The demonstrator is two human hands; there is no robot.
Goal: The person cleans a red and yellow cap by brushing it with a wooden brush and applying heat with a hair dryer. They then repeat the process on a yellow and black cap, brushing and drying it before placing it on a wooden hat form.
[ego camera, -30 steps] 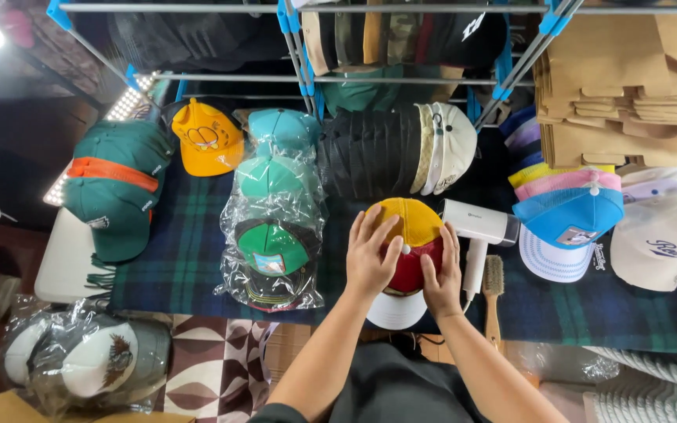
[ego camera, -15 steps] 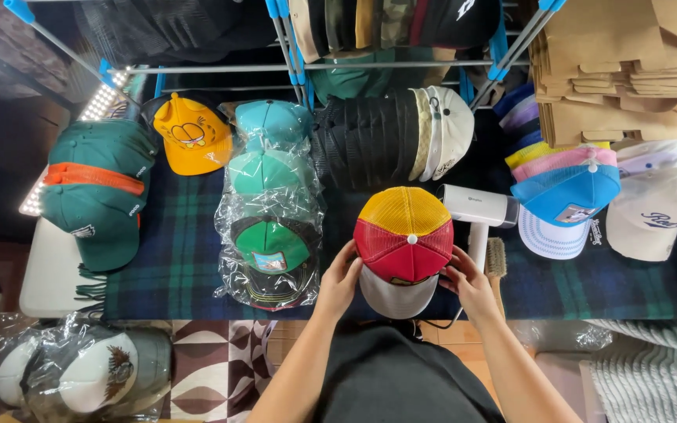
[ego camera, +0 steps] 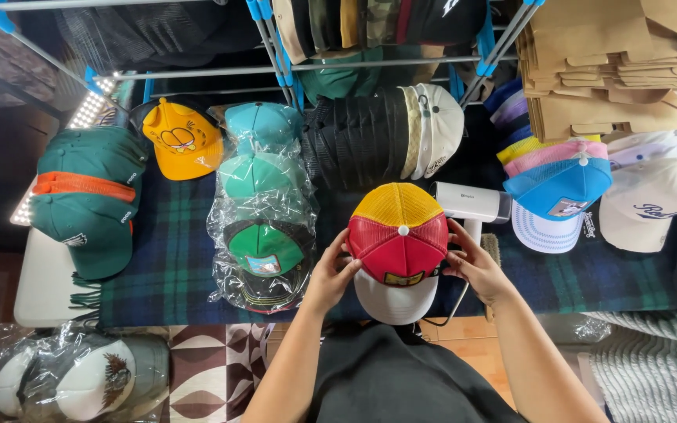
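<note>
Both hands, left hand point(ego camera: 331, 274) and right hand point(ego camera: 473, 266), are cupping red-yellow cap point(ego camera: 398, 235) by sides, fingers half-curled; likely light, soft mesh (stiff brim), beside white steamer point(ego camera: 472, 204).

Cap point(ego camera: 398, 235): red front panels with a smooth, faintly glossy, leather-like look; yellow open mesh at 12 o'clock; matt grey cloth brim at 6 o'clock. Wrapped caps point(ego camera: 264, 223), at 9 o'clock: clear, crinkled, glossy plastic film. Table cover point(ego camera: 170, 258): matt woven plaid cloth. Card stack point(ego camera: 613, 63), at 1 o'clock: dull brown cardboard. Rack bars point(ego camera: 197, 72): smooth metal.
</note>
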